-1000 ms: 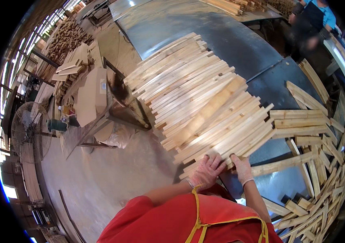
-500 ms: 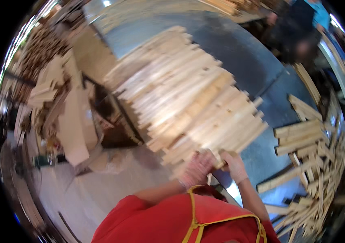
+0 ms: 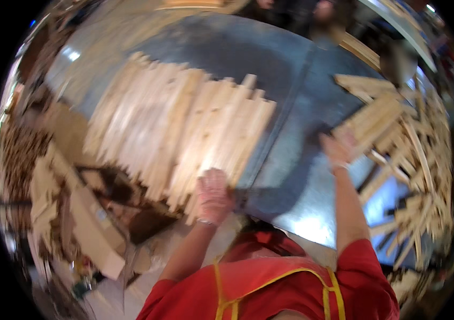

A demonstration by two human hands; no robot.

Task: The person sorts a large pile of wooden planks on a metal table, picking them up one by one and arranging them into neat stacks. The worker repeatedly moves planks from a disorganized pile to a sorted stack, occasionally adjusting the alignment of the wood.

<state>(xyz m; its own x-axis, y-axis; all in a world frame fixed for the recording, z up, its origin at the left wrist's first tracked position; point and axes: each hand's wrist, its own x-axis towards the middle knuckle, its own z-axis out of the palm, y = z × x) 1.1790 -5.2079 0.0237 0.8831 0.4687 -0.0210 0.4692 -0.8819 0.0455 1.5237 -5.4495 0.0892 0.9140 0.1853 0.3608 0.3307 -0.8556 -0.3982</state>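
Long pale wood strips (image 3: 168, 117) lie side by side on the dark metal table, their ends uneven. On the near end of this row rests my left hand (image 3: 215, 197), laid flat and holding nothing. My right hand (image 3: 339, 149) reaches to the near end of several wood strips (image 3: 372, 121) at the right. Its thumb stands apart from the fingers, and the fingertips are at the strips' end; blur hides how firmly they touch. Both hands seem to wear thin gloves.
A heap of loose wood strips (image 3: 421, 197) covers the table's right side. Left of the table stand cardboard (image 3: 91, 229) and stacked wood pieces (image 3: 19, 165). A seam crosses the metal tabletop (image 3: 291, 154). Other people (image 3: 323, 18) are at the far side.
My right hand has left the near end of the row and moved right to the loose strips. My left hand stays by the row. The view has turned to the right.
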